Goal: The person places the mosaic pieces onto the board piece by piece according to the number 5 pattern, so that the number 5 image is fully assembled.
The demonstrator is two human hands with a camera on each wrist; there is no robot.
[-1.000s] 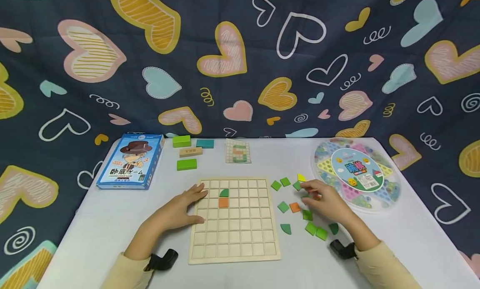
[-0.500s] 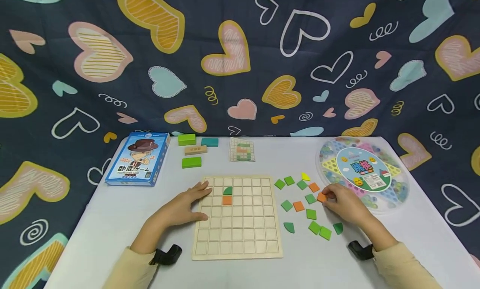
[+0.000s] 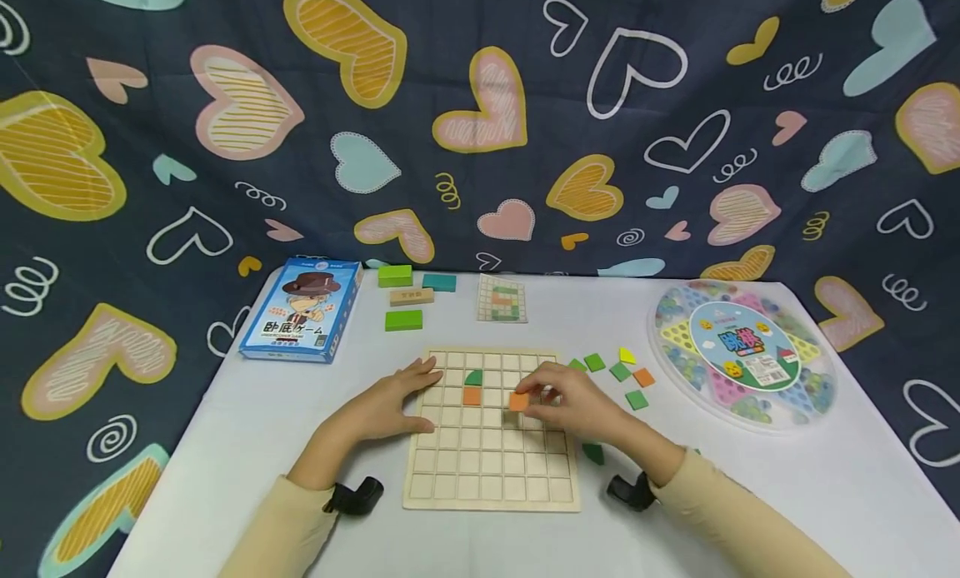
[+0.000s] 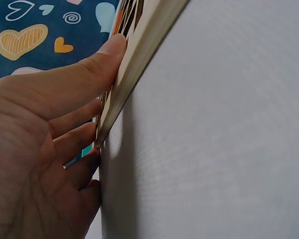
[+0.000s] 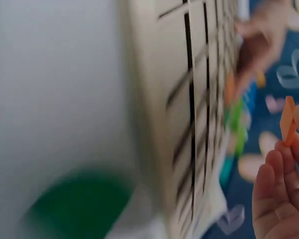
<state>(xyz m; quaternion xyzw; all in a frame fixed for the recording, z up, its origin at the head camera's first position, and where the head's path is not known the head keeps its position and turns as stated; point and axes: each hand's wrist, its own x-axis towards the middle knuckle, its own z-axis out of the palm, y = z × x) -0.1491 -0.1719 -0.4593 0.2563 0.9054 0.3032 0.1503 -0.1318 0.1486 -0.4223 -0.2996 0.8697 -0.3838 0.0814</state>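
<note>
My right hand [image 3: 570, 403] has a pinch grip on a small orange square tile [image 3: 518, 401], fingertips closed on its edges, and it hangs just over the wooden grid board [image 3: 491, 470], to the right of the two pieces already seated there: a green quarter-round tile [image 3: 473, 377] with an orange square [image 3: 471, 396] directly below it. In the right wrist view the orange square tile [image 5: 287, 121] is tilted on edge between my fingertips [image 5: 276, 159], clear of the board, so it is not yet in a cell.

My left hand [image 3: 390, 403] lies flat with relaxed fingers on the board's left edge, the thumb [image 4: 97, 59] along the rim, holding nothing and only pressing the board down on the bench [image 3: 247, 445].

To do this well, I think I should level the tile first, so it meets the cell flat rather than corner-first, and line its sides up with the dividing ridges before lowering. A light pinch high on the edges should leave the underside free to drop in. I judge the main risk is catching a ridge and nudging the board, so the left hand's steady pressure matters. The pattern card [image 3: 501, 299] at the far side appears to show which cell is right, though its detail is too small to read.
</note>
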